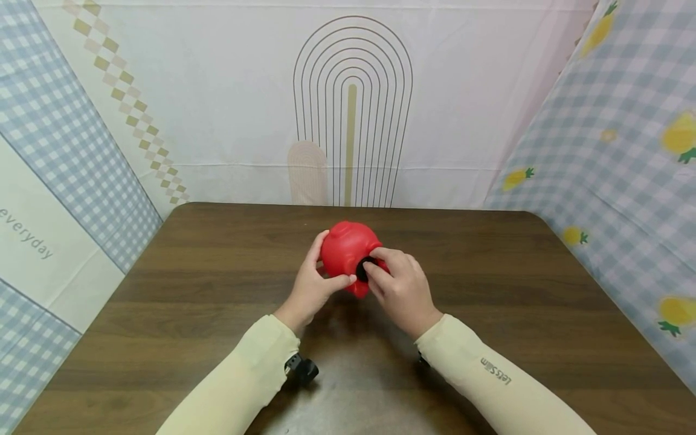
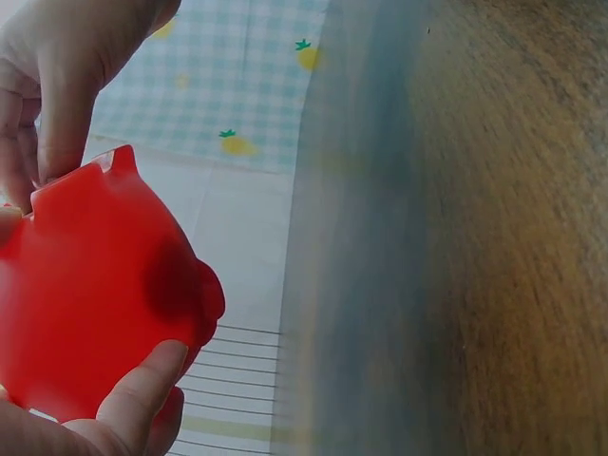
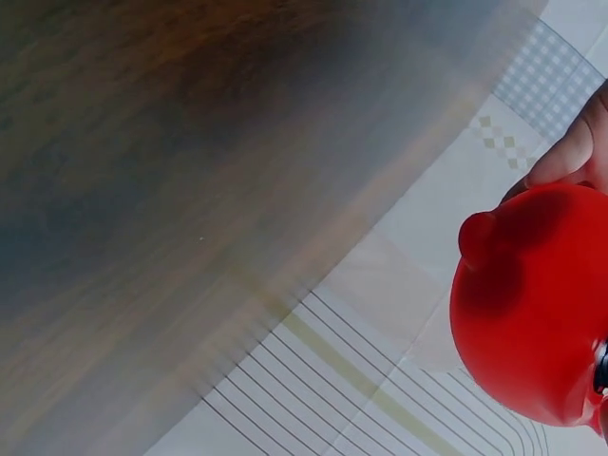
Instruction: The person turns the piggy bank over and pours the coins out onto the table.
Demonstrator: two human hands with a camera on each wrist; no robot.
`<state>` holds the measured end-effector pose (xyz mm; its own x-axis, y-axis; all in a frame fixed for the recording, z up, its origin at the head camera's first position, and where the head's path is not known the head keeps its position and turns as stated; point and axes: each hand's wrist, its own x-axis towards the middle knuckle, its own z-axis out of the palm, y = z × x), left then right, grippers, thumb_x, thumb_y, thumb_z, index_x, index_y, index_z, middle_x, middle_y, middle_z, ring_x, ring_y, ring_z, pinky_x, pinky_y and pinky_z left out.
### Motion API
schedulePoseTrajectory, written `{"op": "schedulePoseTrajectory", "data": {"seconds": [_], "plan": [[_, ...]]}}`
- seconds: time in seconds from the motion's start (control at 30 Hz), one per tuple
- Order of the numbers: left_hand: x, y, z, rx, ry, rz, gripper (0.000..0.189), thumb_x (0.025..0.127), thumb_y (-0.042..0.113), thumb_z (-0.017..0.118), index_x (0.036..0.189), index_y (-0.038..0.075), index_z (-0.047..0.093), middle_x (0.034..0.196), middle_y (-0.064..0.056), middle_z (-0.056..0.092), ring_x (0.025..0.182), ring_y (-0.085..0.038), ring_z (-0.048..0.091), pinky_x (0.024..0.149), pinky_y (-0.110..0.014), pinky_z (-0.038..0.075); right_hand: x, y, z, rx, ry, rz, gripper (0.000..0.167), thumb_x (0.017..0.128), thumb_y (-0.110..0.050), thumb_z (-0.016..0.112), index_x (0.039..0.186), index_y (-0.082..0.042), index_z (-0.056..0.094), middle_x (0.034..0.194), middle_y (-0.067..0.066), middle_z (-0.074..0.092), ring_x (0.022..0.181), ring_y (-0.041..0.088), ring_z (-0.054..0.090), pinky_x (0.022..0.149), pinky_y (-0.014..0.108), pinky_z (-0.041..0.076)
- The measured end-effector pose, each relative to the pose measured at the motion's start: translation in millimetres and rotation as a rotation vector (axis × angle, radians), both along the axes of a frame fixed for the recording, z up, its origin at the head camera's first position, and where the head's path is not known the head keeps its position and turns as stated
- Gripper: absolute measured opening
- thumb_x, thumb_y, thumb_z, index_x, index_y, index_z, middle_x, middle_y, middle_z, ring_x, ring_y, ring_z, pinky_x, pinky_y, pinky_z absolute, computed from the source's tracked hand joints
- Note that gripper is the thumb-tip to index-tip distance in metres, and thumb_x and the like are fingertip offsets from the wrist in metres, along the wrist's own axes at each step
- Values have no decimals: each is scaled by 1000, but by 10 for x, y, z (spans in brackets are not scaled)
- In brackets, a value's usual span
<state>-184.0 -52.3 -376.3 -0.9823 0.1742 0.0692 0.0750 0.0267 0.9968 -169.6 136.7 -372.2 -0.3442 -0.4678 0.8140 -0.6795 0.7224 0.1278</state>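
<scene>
A glossy red piggy bank [image 1: 348, 244], round with stubby knobs, is held above the table in front of me. My left hand [image 1: 311, 291] grips it from the left, fingers along the far side and thumb near the black round stopper [image 1: 361, 270]. Fingers of my right hand [image 1: 405, 293] pinch at that stopper, partly covering it. In the left wrist view the smooth red body [image 2: 85, 285] lies between both hands. The right wrist view shows the bank's rounded side [image 3: 532, 304] and a sliver of the black part at the edge.
A dark wooden table [image 1: 217, 338] spreads under both arms. White patterned cloth [image 1: 234, 90] hangs behind it, with checked cloth [image 1: 614, 151] at the right. A black wrist camera [image 1: 304, 370] hangs below the left sleeve.
</scene>
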Motion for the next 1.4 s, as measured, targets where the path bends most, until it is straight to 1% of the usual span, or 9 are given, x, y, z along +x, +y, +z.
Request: {"op": "schedulePoseTrajectory", "data": {"seconds": [0.17,0.27,0.4,0.63,0.77,0.93,1.13,1.27,1.4], "plan": [[-10,-19,4,-22,-6,-17,87,75,11,77,147,30,32,139,-6,42,123,-30,42,86,-42,54,-9,25,-10,10,-3,30,17,77,-1,74,94,-4,74,103,15,62,92,30,61,73,44,55],[-12,-33,11,-30,-16,-26,87,76,12,77,147,30,32,139,-6,42,123,-30,42,85,-41,54,-15,29,-7,20,-9,53,18,77,0,73,95,-4,74,104,16,61,93,30,60,75,43,55],[-11,-56,27,-34,-27,-38,88,75,11,77,148,30,30,139,-7,43,122,-30,43,84,-42,54,-14,26,13,48,-14,79,20,76,1,76,95,-4,73,105,15,61,93,29,60,77,42,55],[-24,-84,37,-46,-42,-63,89,73,10,78,147,32,32,137,-6,44,122,-30,44,83,-42,56,-8,42,21,109,-22,119,24,75,0,78,97,-5,70,105,13,61,90,26,62,75,39,55],[-20,-76,39,-14,-65,-73,88,74,8,78,146,33,33,136,-6,44,122,-30,44,82,-42,56,-6,47,26,115,-34,101,22,76,-2,78,96,-6,70,105,12,61,89,26,61,74,38,55],[-10,-52,35,29,-84,-82,86,77,8,75,147,32,32,137,-9,43,121,-32,44,81,-41,56,-5,42,41,113,-22,58,14,80,-7,74,93,-5,69,102,12,62,87,25,61,72,38,55],[0,-39,42,42,-90,-82,85,77,7,74,147,31,32,137,-10,43,121,-33,44,82,-42,56,-3,32,42,112,-5,22,11,82,-11,73,90,-5,70,100,12,62,87,25,60,72,38,54],[1,-29,35,47,-99,-75,85,77,7,74,147,32,32,136,-11,43,122,-33,43,82,-42,56,5,26,37,107,-14,3,11,82,-12,73,89,-5,69,101,11,62,88,25,60,73,39,54],[8,-13,28,49,-102,-52,86,77,7,74,147,32,32,136,-11,43,121,-33,43,82,-42,56,17,24,46,104,-28,-21,12,82,-13,73,89,-4,70,103,12,62,90,25,60,74,39,53]]}}
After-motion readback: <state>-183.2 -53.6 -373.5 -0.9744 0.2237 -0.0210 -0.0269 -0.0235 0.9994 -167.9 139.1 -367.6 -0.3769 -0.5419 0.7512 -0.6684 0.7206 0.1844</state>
